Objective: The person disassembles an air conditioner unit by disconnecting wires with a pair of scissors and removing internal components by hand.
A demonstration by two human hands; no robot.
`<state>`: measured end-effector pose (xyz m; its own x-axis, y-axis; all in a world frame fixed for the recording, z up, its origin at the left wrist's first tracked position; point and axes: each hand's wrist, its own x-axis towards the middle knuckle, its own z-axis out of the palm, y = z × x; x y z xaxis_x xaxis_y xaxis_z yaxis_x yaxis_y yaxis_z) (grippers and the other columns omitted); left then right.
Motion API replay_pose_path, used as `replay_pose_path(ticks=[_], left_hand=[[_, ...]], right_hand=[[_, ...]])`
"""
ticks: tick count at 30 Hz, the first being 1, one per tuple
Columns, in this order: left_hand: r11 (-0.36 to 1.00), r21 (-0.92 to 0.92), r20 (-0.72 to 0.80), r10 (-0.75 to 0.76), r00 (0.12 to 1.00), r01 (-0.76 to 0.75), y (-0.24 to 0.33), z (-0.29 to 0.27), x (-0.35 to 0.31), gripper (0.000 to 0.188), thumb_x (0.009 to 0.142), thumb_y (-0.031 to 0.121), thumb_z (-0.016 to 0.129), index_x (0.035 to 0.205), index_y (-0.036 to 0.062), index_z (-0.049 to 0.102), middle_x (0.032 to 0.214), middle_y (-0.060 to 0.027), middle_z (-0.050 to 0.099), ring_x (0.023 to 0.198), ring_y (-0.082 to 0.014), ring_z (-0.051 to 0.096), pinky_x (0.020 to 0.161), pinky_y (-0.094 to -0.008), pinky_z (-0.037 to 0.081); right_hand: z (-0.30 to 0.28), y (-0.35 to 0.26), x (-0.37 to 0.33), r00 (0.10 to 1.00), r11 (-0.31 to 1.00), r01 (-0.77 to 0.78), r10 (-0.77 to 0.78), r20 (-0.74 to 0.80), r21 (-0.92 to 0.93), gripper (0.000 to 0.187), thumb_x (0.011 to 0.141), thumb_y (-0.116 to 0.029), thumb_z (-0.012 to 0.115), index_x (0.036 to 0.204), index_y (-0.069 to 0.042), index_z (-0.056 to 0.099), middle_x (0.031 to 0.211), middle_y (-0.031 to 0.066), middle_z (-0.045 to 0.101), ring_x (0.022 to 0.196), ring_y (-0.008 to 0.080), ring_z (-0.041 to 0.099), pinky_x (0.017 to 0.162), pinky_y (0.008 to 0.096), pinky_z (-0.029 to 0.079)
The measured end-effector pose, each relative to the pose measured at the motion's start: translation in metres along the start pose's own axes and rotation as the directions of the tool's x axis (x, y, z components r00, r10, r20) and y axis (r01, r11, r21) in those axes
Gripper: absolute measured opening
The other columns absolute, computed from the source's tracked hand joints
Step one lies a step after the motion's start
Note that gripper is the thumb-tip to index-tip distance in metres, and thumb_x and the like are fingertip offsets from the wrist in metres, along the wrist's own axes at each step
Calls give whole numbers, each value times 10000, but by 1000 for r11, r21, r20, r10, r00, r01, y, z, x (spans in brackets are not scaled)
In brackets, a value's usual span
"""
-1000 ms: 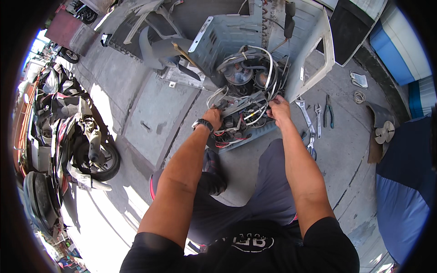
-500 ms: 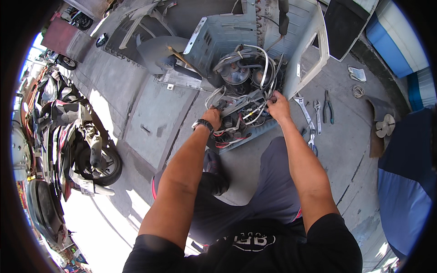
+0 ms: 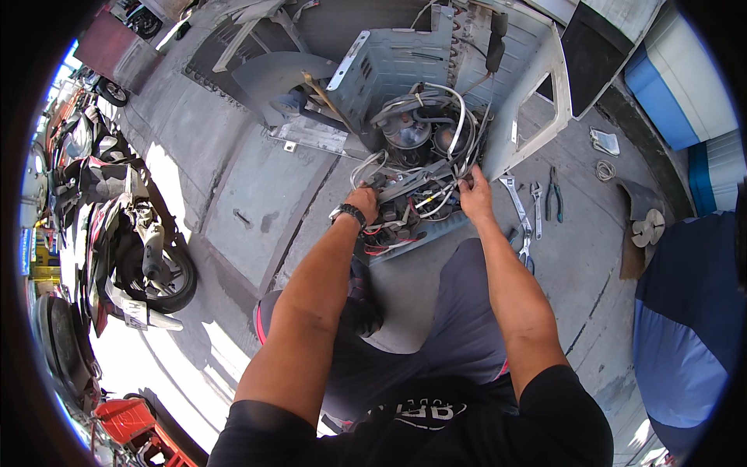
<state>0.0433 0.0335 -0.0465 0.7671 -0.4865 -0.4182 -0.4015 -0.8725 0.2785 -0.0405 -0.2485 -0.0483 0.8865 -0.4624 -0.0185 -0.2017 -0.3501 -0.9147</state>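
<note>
In front of my knees, a wired electrical control panel (image 3: 403, 219) lies tilted on the ground against an opened air-conditioner outdoor unit (image 3: 537, 62). My left hand (image 3: 364, 204), with a watch at the wrist, is closed round the panel's left end beside a loop of grey cable (image 3: 369, 165). At the right end, my right hand (image 3: 477, 198) has its fingers closed on the panel's edge, close to the white and grey wires; its fingertips are partly hidden. Behind the panel stands a dark round compressor (image 3: 406, 134) under a bundle of cables (image 3: 461, 109).
A large fan blade (image 3: 272, 78) lies beyond on the left. To the right are an adjustable wrench (image 3: 517, 196), a smaller wrench (image 3: 537, 208), pliers (image 3: 553, 196) and a wire coil (image 3: 606, 170). A motorcycle (image 3: 148, 257) stands left; blue cloth (image 3: 685, 335) shows at the right.
The whole view has shifted slightly, and a red object shows at the lower left. Both hands keep their places on the control panel, the right with its fingers slightly repositioned.
</note>
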Motion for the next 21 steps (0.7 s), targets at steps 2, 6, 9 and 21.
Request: replay_pose_path(ticks=[2, 6, 9, 21], left_hand=[[1000, -31, -37, 3, 999, -4, 1, 2, 1, 375, 843, 218, 688, 1164, 27, 658, 1189, -246, 647, 1136, -412, 614, 991, -454, 508], [999, 31, 7, 17, 1000, -17, -4, 0, 5, 375, 853, 234, 682, 1168, 32, 658, 1161, -247, 659, 1125, -404, 623, 978, -453, 513], [999, 33, -35, 7, 999, -6, -5, 7, 8, 361, 855, 234, 674, 1153, 31, 663, 1143, -246, 665, 1112, -403, 629, 973, -450, 516], [999, 27, -9, -18, 1000, 18, 3, 4, 9, 342, 822, 176, 665, 1123, 13, 673, 1114, -283, 664, 1066, -425, 649, 923, -459, 543]], right_hand=[[2, 7, -1, 999, 997, 17, -14, -33, 79, 181, 907, 9, 599, 1073, -50, 559, 913, 91, 696, 840, 204, 667, 778, 334, 504], [4, 17, 4, 998, 986, -38, 29, 63, 161, 238, 918, 42, 575, 1145, -25, 584, 992, 32, 644, 902, 112, 575, 833, 257, 451], [-1, 18, 10, 994, 960, -58, 30, 108, 273, 168, 911, 13, 595, 1072, -25, 567, 897, 47, 656, 834, 139, 615, 775, 290, 483], [12, 6, 2, 978, 990, -140, 137, -157, -6, 234, 862, -93, 653, 1069, -21, 570, 959, 138, 691, 871, 287, 687, 791, 398, 533]])
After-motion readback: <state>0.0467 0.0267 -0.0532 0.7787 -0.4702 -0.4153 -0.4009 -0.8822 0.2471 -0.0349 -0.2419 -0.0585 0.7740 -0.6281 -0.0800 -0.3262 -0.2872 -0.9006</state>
